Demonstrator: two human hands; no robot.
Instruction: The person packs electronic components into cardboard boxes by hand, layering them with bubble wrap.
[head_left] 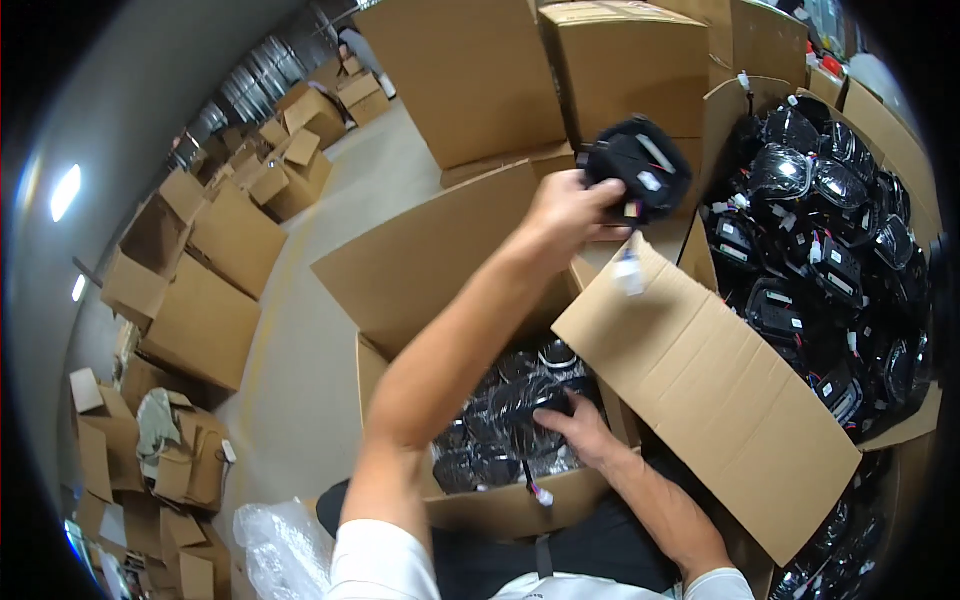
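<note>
My left hand (572,208) is raised past the far side of the open carton in front of me, closed on a black instrument unit (638,165), rounded with a pale label. Coloured wires and a white plug (628,274) dangle from it, blurred. Inside the carton (545,515), my right hand (585,430) grips a plastic-wrapped black instrument unit (530,405), its thumb on top. More wrapped units lie packed around and beneath it. A thin wire with a white plug (541,495) hangs over the carton's near wall.
At right, a large carton (905,425) brims with black units and tangled leads. A cardboard flap (700,370) slopes between the cartons. Tall closed boxes (465,80) stand ahead. Clear plastic wrap (285,550) lies lower left; empty boxes (205,310) pile along the left.
</note>
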